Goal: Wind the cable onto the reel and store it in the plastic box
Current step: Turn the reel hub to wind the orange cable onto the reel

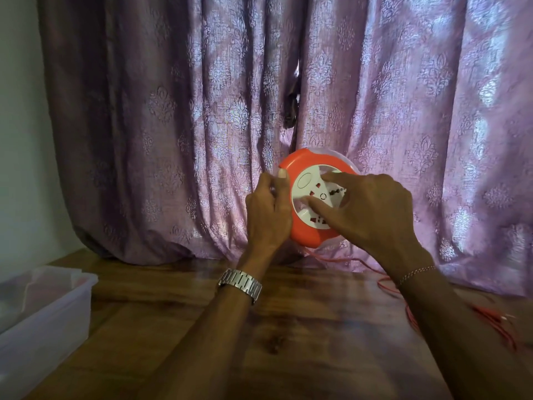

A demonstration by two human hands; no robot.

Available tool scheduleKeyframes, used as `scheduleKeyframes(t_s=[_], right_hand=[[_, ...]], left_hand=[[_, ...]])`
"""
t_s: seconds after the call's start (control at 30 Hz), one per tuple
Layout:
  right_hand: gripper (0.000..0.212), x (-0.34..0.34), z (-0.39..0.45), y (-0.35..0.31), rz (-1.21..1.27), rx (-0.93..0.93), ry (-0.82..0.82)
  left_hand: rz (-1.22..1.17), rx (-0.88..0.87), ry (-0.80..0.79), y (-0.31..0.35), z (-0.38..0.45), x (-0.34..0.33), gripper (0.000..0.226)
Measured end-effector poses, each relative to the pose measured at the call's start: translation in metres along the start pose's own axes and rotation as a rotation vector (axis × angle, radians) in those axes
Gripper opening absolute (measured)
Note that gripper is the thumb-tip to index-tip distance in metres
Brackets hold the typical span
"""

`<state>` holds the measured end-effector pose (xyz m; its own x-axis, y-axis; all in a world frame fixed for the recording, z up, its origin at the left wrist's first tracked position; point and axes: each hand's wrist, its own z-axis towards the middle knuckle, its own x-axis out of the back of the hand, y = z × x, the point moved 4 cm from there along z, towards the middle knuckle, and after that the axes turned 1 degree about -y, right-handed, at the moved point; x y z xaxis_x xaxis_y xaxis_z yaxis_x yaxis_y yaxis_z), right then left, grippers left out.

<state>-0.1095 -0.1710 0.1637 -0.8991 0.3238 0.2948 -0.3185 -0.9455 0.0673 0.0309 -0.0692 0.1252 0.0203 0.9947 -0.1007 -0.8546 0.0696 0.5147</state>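
An orange cable reel (302,166) with a white socket face is held upright above the wooden table, in front of the curtain. My left hand (266,212) grips its left rim, thumb on the front edge. My right hand (372,209) lies over the white face, with its thumb and a finger pressing on the socket plate. A red cable (409,313) hangs from under the reel and trails across the table to the right. The clear plastic box (46,310) stands at the left edge of the table.
A purple patterned curtain (202,125) hangs right behind the reel and reaches the wooden table (288,327). A pale wall is at the far left. Loose loops of cable with a white-tipped end lie at the right edge (504,317).
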Motion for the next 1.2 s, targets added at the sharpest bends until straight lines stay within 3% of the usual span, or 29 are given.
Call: scheduleKeyframes(t_s=[0.1, 0.27, 0.4, 0.47, 0.77, 1.1, 1.2], right_hand=[[0.062, -0.001, 0.002, -0.001, 0.021, 0.032, -0.062], [0.031, 0.004, 0.004, -0.002, 0.179, 0.256, -0.157], [0.059, -0.003, -0.001, -0.008, 0.145, 0.353, -0.45], [0.069, -0.004, -0.002, -0.012, 0.101, 0.326, -0.51], [0.059, 0.004, -0.002, -0.017, -0.009, 0.297, -0.305], [0.06, 0.006, -0.004, -0.013, 0.009, -0.05, 0.002], [0.053, 0.006, -0.003, -0.013, 0.018, 0.018, 0.038]], left_hand=[[-0.019, -0.006, 0.001, -0.001, 0.0, 0.0, 0.039], [-0.047, 0.03, 0.017, -0.003, 0.002, 0.003, 0.04], [-0.057, 0.045, 0.003, -0.003, 0.003, 0.004, 0.039], [-0.055, 0.046, 0.007, -0.003, 0.002, 0.004, 0.04], [-0.041, 0.029, 0.005, -0.001, 0.002, 0.003, 0.038], [-0.051, 0.043, 0.024, 0.003, 0.002, 0.003, 0.039], [-0.039, 0.049, 0.018, 0.003, 0.001, 0.003, 0.039]])
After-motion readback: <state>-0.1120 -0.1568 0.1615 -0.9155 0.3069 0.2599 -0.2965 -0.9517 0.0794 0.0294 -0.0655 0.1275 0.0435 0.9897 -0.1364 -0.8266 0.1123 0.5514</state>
